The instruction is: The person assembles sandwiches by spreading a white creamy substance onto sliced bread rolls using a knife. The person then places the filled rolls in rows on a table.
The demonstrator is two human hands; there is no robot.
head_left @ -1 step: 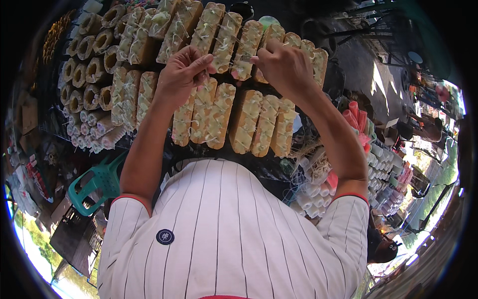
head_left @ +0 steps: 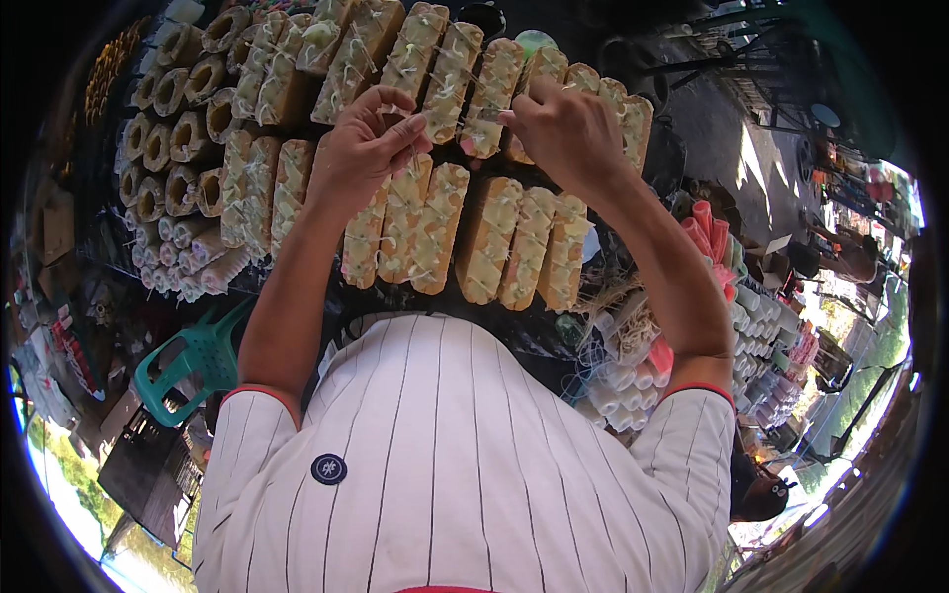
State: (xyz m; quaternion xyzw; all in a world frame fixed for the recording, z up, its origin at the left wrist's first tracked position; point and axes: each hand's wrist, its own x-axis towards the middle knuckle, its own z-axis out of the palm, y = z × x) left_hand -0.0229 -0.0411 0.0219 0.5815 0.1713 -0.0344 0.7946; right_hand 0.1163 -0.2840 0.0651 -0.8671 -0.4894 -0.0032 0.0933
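Observation:
Several long tan blocks with pale, waxy-looking tops (head_left: 487,237) stand in two rows, thin whitish strands lying across them. Over the gap between the rows is my left hand (head_left: 371,143), its thumb and forefinger brought together in a pinch. Whatever may be between those fingertips is too small to make out. My right hand (head_left: 565,133) is closed above the far row, toward its right end. A small thin, greyish thing (head_left: 491,117) juts from its fingertips to the left; its kind is unclear. Its fingers partly cover the blocks below.
Hollow tan tubes (head_left: 188,138) are stacked at the left, with thin pale rolls (head_left: 203,259) beneath them. A green plastic chair (head_left: 193,366) stands at lower left. White rolls (head_left: 618,400) and pink rolls (head_left: 704,232) lie beside my right arm.
The fingers of my left hand have shifted a little, the forefinger arching more and the thumb edging right. My right hand has hardly moved.

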